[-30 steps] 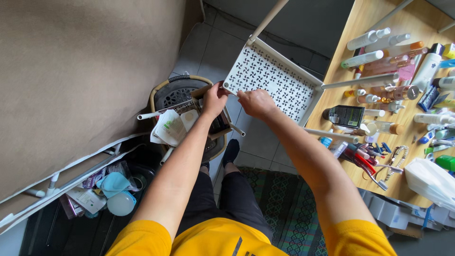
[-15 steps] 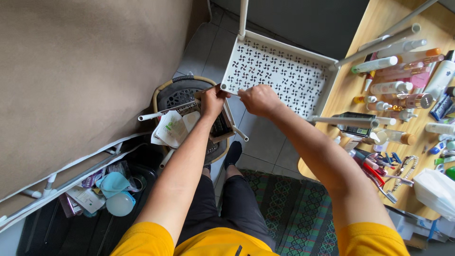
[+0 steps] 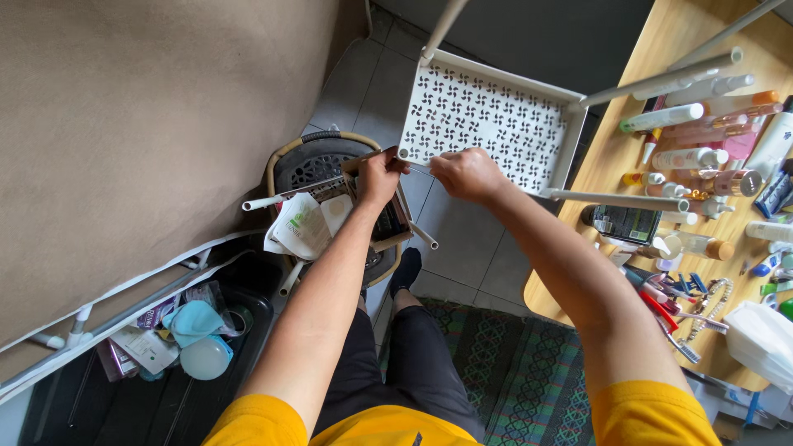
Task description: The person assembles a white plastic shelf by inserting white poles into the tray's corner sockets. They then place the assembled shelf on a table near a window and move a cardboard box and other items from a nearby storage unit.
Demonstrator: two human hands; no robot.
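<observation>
- Left hand pinches the white shelf at its near corner.
- Right hand grips the shelf's near edge.
- Bin sits below.

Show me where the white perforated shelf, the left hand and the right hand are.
white perforated shelf point(image 3: 487, 124), head view, on its patterned panel.
left hand point(image 3: 378, 175), head view, on its back.
right hand point(image 3: 467, 173), head view, on its back.

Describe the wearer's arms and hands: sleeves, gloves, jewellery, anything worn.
Both arms are bare from the hands up to short yellow sleeves near the shoulders. The left hand and the right hand wear no gloves; no rings, watch or bracelets show. Dark shorts show below the shirt.
</observation>
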